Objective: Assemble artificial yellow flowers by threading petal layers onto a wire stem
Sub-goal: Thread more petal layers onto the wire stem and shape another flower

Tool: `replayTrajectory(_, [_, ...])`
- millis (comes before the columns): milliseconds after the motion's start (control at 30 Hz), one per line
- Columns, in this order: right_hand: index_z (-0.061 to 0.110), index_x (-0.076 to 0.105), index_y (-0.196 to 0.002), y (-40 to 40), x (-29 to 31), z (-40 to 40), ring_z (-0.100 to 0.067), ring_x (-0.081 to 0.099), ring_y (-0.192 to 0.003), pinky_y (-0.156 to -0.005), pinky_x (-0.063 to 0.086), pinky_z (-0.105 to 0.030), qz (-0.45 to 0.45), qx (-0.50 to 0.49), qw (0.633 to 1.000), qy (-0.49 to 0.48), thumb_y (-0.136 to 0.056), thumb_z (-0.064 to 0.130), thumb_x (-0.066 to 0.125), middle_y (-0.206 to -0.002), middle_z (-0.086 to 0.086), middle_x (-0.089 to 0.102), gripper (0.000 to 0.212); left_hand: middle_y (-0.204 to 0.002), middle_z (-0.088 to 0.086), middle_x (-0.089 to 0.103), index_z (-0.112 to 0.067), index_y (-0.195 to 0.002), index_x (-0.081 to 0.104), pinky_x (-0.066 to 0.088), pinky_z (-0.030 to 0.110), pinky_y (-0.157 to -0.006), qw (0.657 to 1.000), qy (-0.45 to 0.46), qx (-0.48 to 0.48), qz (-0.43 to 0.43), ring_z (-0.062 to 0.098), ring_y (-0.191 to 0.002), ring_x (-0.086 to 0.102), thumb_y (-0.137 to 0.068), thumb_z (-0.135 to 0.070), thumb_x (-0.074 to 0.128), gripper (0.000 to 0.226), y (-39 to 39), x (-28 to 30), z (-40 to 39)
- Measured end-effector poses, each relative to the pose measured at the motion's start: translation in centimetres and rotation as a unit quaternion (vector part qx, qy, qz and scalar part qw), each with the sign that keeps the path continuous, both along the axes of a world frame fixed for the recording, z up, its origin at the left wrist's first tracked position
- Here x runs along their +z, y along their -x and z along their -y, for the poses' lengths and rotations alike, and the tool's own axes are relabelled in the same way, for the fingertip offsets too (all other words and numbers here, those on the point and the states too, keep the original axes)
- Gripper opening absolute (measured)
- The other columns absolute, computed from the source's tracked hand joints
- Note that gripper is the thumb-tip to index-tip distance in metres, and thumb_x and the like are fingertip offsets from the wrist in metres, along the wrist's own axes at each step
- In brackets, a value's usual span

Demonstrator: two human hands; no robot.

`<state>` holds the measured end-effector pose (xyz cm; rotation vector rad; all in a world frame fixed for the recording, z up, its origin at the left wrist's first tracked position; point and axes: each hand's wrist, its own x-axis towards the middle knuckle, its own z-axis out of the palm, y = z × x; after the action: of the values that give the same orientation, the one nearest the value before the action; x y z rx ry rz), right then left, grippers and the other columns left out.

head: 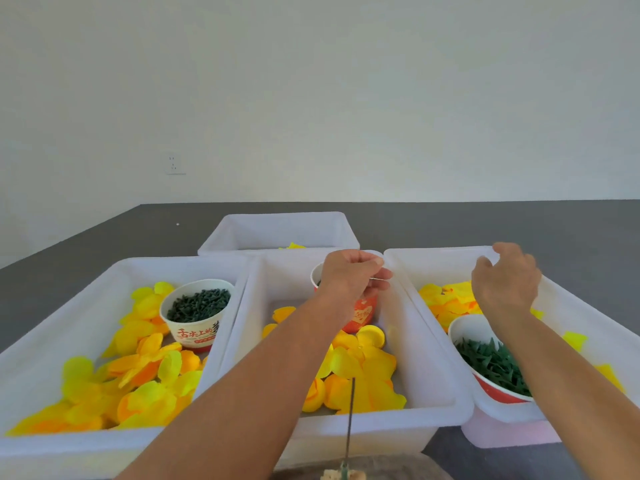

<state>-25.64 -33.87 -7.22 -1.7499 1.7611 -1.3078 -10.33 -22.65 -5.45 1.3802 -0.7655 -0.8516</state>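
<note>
My left hand (353, 275) hovers over a red paper cup (363, 315) at the back of the middle white bin (429, 368). Its thumb and fingertips pinch together on something small and thin that I cannot make out. My right hand (505, 278) hangs above the right bin (433, 261), fingers loosely curled and holding nothing. Yellow petal layers (360, 372) lie in the middle bin, with more petals (446, 299) under my right hand. A thin dark wire stem (350, 420) stands upright at the bottom centre, in front of the middle bin.
The left bin (41, 355) holds yellow and orange petals (138, 375) and a white cup of dark green pieces (199, 304). A red-and-white bowl of green leaf pieces (491, 365) sits in the right bin. Another white bin (280, 223) stands behind, on the dark floor.
</note>
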Motion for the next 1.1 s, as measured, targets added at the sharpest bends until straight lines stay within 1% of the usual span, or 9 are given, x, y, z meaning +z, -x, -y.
replayTrajectory(133, [0.001,0.066,-0.105,-0.6,1.5,-1.1,-0.038,0.055,-0.106,-0.091,0.045,-0.044,-0.018,0.089,0.995,0.051,-0.091,0.007,0.044,-0.115,-0.019,0.063,0.027,-0.072,0.002,0.067,-0.013,-0.081,0.061,0.050,0.015,-0.053,1.000,0.008,0.021,0.008,0.010,-0.052,0.061,-0.090,-0.004,0.054,0.014,-0.7,0.5,-0.6])
replayTrajectory(233, [0.008,0.071,-0.095,-2.0,3.5,-3.0,-0.025,0.058,-0.091,-0.087,0.044,-0.039,0.057,0.186,0.980,0.051,-0.088,0.009,0.052,-0.097,-0.010,0.068,0.020,-0.067,0.000,0.065,-0.014,-0.079,0.059,0.047,0.015,-0.053,0.999,0.022,0.026,-0.007,0.006,-0.047,0.060,-0.091,-0.002,0.051,0.018,-1.2,1.6,-1.2])
replayTrajectory(333, [0.021,0.067,-0.077,-3.6,4.3,-6.3,-0.019,0.060,-0.078,-0.072,0.048,-0.034,0.143,0.306,0.941,-0.010,-0.086,0.008,0.058,-0.081,-0.004,0.068,0.019,-0.064,0.000,0.063,-0.014,-0.075,0.057,0.045,0.015,-0.049,0.999,0.038,0.035,-0.006,0.003,-0.041,0.058,-0.091,0.000,0.049,0.022,-1.4,2.9,-1.9])
replayTrajectory(533, [0.009,0.066,-0.086,-5.9,1.8,-11.1,-0.022,0.063,-0.075,-0.059,0.045,-0.028,0.163,0.392,0.894,-0.144,-0.092,0.005,0.053,-0.083,-0.012,0.069,0.015,-0.063,0.000,0.063,-0.015,-0.072,0.058,0.048,0.012,-0.047,0.995,0.028,0.071,0.070,0.003,-0.040,0.056,-0.089,-0.001,0.051,0.023,-3.6,2.9,-5.0])
replayTrajectory(633, [0.009,0.066,-0.088,-6.7,0.9,-11.8,-0.021,0.062,-0.074,-0.060,0.045,-0.027,0.158,0.402,0.886,-0.172,-0.093,0.005,0.053,-0.082,-0.011,0.070,0.015,-0.062,0.002,0.063,-0.013,-0.073,0.061,0.055,0.023,-0.060,0.979,0.002,0.129,0.156,0.010,-0.048,0.058,-0.087,-0.003,0.055,0.018,-6.6,2.2,-7.5])
replayTrajectory(700, [0.010,0.066,-0.089,-7.4,0.4,-12.0,-0.020,0.062,-0.075,-0.062,0.047,-0.028,0.146,0.410,0.881,-0.184,-0.093,0.005,0.052,-0.083,-0.010,0.071,0.015,-0.067,0.005,0.067,-0.012,-0.073,0.064,0.056,0.032,-0.074,0.945,-0.049,0.178,0.269,0.019,-0.061,0.063,-0.085,-0.003,0.053,0.019,-9.1,1.6,-9.1])
replayTrajectory(800, [0.011,0.066,-0.088,-8.4,-0.3,-12.1,-0.019,0.064,-0.076,-0.066,0.050,-0.029,0.122,0.420,0.876,-0.202,-0.093,0.008,0.052,-0.079,-0.006,0.072,0.016,-0.093,0.007,0.070,-0.010,-0.088,0.070,0.050,0.031,-0.078,0.826,-0.204,0.221,0.478,0.023,-0.089,0.064,-0.084,-0.005,0.049,0.022,-12.3,0.5,-11.0])
replayTrajectory(900, [0.012,0.068,-0.088,-9.1,-1.1,-11.9,-0.017,0.065,-0.072,-0.061,0.048,-0.027,0.092,0.442,0.866,-0.217,-0.093,0.011,0.053,-0.074,-0.002,0.073,0.016,-0.108,0.011,0.065,-0.008,-0.104,0.063,0.049,0.032,-0.078,0.741,-0.339,0.182,0.551,0.027,-0.101,0.061,-0.085,-0.009,0.053,0.022,-14.3,-0.9,-12.0])
replayTrajectory(1100, [0.014,0.069,-0.083,-9.0,-1.8,-11.7,-0.007,0.064,-0.065,-0.058,0.045,-0.021,0.006,0.469,0.854,-0.224,-0.093,0.020,0.053,-0.070,0.005,0.073,0.020,-0.118,0.013,0.060,-0.003,-0.116,0.055,0.048,0.030,-0.083,0.699,-0.395,0.137,0.581,0.027,-0.110,0.058,-0.088,-0.008,0.053,0.029,-16.2,-1.4,-11.7])
